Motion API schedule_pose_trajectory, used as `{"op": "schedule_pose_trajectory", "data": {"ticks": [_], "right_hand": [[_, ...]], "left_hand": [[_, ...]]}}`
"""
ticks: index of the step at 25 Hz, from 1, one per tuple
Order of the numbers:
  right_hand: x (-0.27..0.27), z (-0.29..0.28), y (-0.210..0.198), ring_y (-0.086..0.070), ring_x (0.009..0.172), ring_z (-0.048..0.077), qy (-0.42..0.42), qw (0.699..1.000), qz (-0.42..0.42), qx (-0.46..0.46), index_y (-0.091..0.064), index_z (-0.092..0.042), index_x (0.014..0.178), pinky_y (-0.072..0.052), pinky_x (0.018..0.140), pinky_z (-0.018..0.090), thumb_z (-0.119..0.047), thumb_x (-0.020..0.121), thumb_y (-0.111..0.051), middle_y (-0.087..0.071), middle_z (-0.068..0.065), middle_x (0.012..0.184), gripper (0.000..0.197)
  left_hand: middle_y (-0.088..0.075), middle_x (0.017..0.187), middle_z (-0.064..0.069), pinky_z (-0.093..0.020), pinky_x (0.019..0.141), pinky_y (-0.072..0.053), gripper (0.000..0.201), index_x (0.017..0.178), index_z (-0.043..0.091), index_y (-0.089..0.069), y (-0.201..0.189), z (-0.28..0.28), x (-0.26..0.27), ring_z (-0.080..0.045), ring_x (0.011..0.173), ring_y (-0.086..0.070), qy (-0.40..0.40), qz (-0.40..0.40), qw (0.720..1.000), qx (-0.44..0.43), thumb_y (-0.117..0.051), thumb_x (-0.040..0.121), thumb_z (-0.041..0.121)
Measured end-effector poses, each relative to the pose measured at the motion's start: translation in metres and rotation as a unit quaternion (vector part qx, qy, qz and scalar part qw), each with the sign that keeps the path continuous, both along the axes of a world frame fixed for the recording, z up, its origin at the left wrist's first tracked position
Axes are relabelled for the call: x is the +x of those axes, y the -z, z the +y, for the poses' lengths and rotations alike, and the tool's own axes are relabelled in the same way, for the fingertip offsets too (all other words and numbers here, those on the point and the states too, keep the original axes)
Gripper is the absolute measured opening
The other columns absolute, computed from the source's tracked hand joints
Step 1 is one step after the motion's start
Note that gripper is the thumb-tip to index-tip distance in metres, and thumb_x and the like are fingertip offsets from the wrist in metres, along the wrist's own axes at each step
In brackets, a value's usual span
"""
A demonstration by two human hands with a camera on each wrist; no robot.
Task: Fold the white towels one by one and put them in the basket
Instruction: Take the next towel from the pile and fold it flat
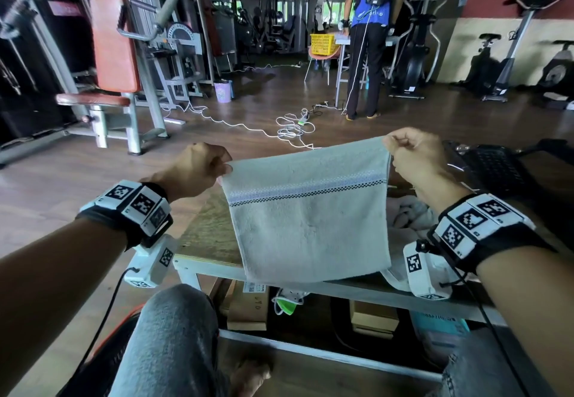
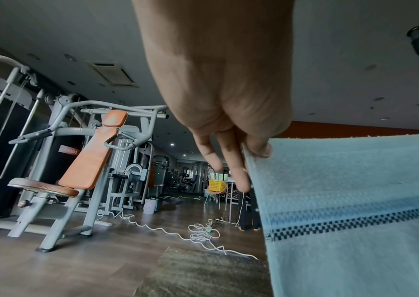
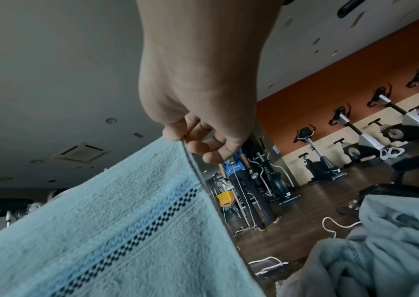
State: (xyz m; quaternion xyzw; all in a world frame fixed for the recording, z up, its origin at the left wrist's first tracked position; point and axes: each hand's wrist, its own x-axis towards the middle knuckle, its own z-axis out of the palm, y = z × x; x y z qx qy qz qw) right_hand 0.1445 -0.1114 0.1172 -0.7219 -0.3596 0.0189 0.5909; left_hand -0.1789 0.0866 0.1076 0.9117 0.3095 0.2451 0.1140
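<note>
Towel: the white towel (image 1: 307, 216) hangs doubled over in the air above the desk (image 1: 205, 241).
Left hand (image 1: 198, 165): pinches its top left corner.
Right hand (image 1: 413, 154): pinches its top right corner.
Pile: crumpled towels (image 1: 410, 213) lie on the desk, right.
Basket: dark basket (image 1: 494, 168), far right.

Bare forearms, black wrist straps (image 1: 484, 235) with white square-coded marker blocks, thin black cables, grey, possibly denim, trousers (image 1: 169, 340)

orange-padded gym machine (image 1: 111, 33), white cable (image 1: 289, 129) on floor, exercise bikes (image 3: 356, 140)
</note>
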Motion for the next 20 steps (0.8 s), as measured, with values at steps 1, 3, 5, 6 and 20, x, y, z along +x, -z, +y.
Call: {"op": "schedule_pose_trajectory", "data": {"ticks": [1,3,5,6,20], "right_hand": [[-0.001,-0.001,0.001,-0.053,0.063,0.007,0.000,1.000,0.003,-0.004,-0.069,-0.020,0.087,-0.046,0.061,0.023,-0.018,0.096,-0.064,-0.062,-0.008,0.074,0.010],[-0.002,-0.003,0.002,-0.053,0.063,0.008,0.004,1.000,0.007,-0.009,-0.069,-0.020,0.087,-0.046,0.059,0.023,-0.018,0.096,-0.063,-0.061,-0.007,0.075,0.011],[0.000,-0.004,0.006,-0.054,0.067,0.011,0.007,1.000,0.005,-0.016,-0.070,-0.018,0.089,-0.046,0.058,0.021,-0.018,0.096,-0.063,-0.064,-0.003,0.079,0.010],[0.001,-0.004,0.009,-0.054,0.068,0.012,0.006,1.000,0.001,-0.023,-0.071,-0.018,0.090,-0.046,0.058,0.021,-0.018,0.096,-0.063,-0.065,-0.001,0.081,0.010],[0.041,0.008,0.082,-0.062,0.077,0.021,0.024,0.996,0.008,-0.081,-0.071,-0.017,0.094,-0.051,0.074,0.034,-0.021,0.096,-0.062,-0.068,0.004,0.083,0.010]], "left_hand": [[-0.066,0.073,-0.010,-0.028,0.061,-0.045,0.004,0.087,0.004,-0.070,-0.001,-0.002,-0.002,-0.022,0.064,-0.056,0.001,-0.003,1.000,-0.006,-0.069,0.089,0.008],[-0.066,0.069,-0.006,-0.016,0.055,-0.043,0.003,0.084,0.008,-0.072,0.002,-0.008,-0.005,-0.007,0.056,-0.053,0.007,-0.009,0.999,-0.038,-0.073,0.086,0.010],[-0.070,0.068,-0.005,-0.011,0.054,-0.043,0.003,0.082,0.008,-0.075,0.012,-0.014,-0.005,0.001,0.054,-0.053,0.018,-0.006,0.996,-0.083,-0.077,0.082,0.010],[-0.073,0.069,-0.005,-0.016,0.057,-0.047,0.002,0.080,0.009,-0.077,0.019,-0.016,-0.003,-0.001,0.058,-0.056,0.025,-0.004,0.994,-0.105,-0.079,0.080,0.010],[-0.065,0.075,0.010,-0.017,0.062,-0.044,0.015,0.085,0.013,-0.077,0.069,-0.002,0.068,-0.007,0.072,-0.061,0.055,0.169,0.978,-0.113,-0.082,0.076,0.023]]}}
